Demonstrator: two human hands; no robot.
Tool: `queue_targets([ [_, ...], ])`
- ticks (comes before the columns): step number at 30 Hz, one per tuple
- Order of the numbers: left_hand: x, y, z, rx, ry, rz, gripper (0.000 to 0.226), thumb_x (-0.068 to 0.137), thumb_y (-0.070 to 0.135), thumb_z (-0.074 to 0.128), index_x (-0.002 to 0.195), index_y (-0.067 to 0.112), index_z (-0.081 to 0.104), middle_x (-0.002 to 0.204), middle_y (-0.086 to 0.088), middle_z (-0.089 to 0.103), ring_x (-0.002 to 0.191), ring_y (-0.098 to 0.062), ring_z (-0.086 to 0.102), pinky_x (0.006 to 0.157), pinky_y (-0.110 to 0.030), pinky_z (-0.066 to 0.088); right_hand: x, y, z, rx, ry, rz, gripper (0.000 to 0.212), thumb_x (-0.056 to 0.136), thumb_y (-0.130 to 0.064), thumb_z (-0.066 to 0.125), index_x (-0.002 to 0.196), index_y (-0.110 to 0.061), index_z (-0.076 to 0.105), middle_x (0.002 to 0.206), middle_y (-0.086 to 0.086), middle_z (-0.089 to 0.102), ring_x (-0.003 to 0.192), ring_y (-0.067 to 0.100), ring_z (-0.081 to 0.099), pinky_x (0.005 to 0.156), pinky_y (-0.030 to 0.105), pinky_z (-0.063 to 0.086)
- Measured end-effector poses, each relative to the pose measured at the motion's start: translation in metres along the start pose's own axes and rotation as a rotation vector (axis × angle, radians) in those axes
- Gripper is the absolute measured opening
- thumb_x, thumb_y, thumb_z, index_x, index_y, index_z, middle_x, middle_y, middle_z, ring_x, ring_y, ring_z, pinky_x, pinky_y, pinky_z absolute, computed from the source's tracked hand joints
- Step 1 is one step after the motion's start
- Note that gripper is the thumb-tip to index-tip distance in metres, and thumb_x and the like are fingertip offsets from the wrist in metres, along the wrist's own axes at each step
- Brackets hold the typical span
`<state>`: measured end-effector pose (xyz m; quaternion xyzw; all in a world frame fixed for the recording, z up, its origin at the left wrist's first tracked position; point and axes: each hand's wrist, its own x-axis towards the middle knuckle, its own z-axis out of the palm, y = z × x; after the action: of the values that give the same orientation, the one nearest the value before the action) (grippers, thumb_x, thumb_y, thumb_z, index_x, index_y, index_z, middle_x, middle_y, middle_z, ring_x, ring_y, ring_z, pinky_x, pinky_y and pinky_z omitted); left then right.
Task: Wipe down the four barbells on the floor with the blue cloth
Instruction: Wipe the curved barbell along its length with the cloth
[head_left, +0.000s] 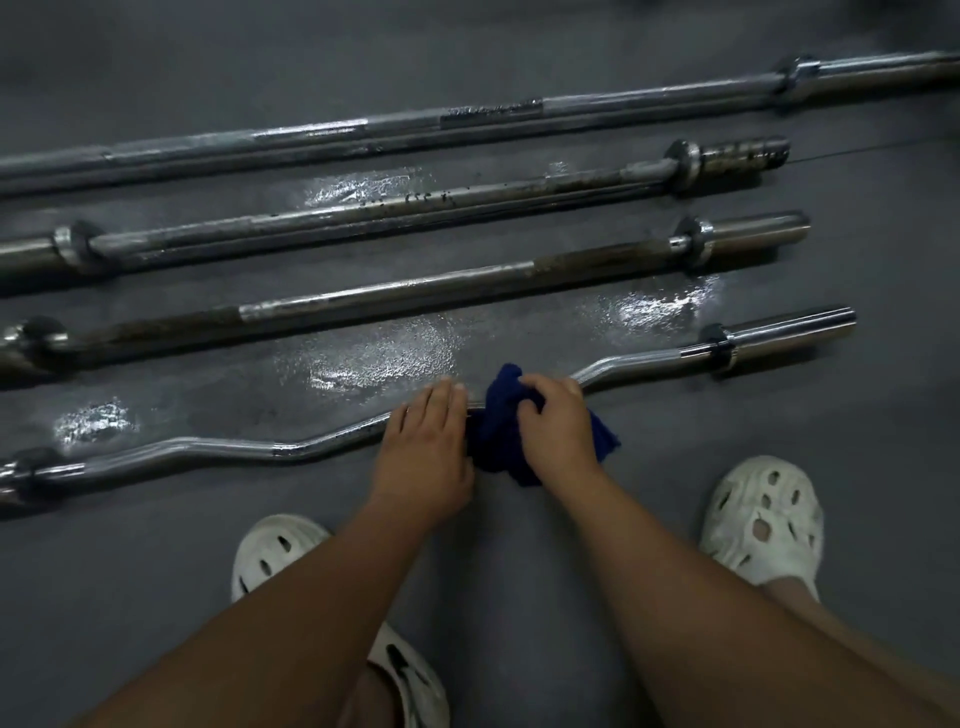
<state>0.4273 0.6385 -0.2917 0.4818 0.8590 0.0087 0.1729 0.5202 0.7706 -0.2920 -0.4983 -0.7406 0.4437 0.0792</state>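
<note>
Four barbells lie side by side on the dark floor. Nearest me is a curved chrome bar (218, 447). Behind it lie a rusty straight bar (363, 301), another rusty bar (363, 210) and a long bar (415, 127) at the back. The blue cloth (498, 421) is bunched around the middle of the curved bar. My right hand (558, 421) grips the cloth on the bar. My left hand (426, 447) rests on the bar just left of the cloth, fingers fairly straight.
Wet, shiny patches (374, 358) spread over the floor between the bars. My two feet in white perforated clogs (763, 525) (275, 551) stand close behind the curved bar. Another clog (410, 680) shows at the bottom edge.
</note>
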Motion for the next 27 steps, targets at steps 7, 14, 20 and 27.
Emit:
queue_targets([
  [7,-0.037,0.003,-0.047,0.010,0.054,-0.028,0.084,0.091,0.037,0.049,0.158,0.016,0.003,0.167,-0.006,0.000,0.152,-0.026,0.004,0.123,-0.044,0.008,-0.026,-0.051,-0.043,0.619,-0.007,0.422,0.031,0.090,-0.008,0.043,0.119,-0.016,0.051,0.108,0.013,0.063,0.094,0.028,0.063,0.081,0.041,0.055],
  [14,-0.071,0.019,-0.098,-0.011,0.243,-0.024,0.083,0.091,0.037,0.051,0.158,0.015,0.006,0.166,-0.006,0.006,0.152,-0.027,0.011,0.121,-0.046,0.017,-0.068,-0.105,-0.100,1.393,-0.138,0.498,0.030,0.097,-0.028,0.044,0.106,-0.010,0.066,0.098,0.017,0.070,0.091,0.036,0.063,0.068,0.042,0.056],
  [20,-0.096,0.015,-0.115,0.028,0.231,-0.024,0.086,0.096,0.041,0.049,0.158,0.017,-0.005,0.166,-0.005,-0.008,0.153,-0.024,0.001,0.123,-0.044,0.011,-0.116,-0.102,-0.071,1.401,-0.344,0.612,0.027,0.103,-0.029,0.040,0.094,-0.011,0.059,0.065,0.008,0.071,0.067,0.022,0.068,0.048,0.029,0.057],
  [27,-0.090,-0.016,-0.091,0.021,0.228,-0.092,0.084,0.091,0.036,0.050,0.158,0.015,0.006,0.166,-0.006,0.005,0.152,-0.026,0.011,0.121,-0.045,0.015,-0.076,-0.130,-0.079,1.385,-0.402,0.590,0.041,0.093,-0.045,0.052,0.105,-0.008,0.067,0.098,0.020,0.070,0.098,0.036,0.060,0.077,0.049,0.047],
])
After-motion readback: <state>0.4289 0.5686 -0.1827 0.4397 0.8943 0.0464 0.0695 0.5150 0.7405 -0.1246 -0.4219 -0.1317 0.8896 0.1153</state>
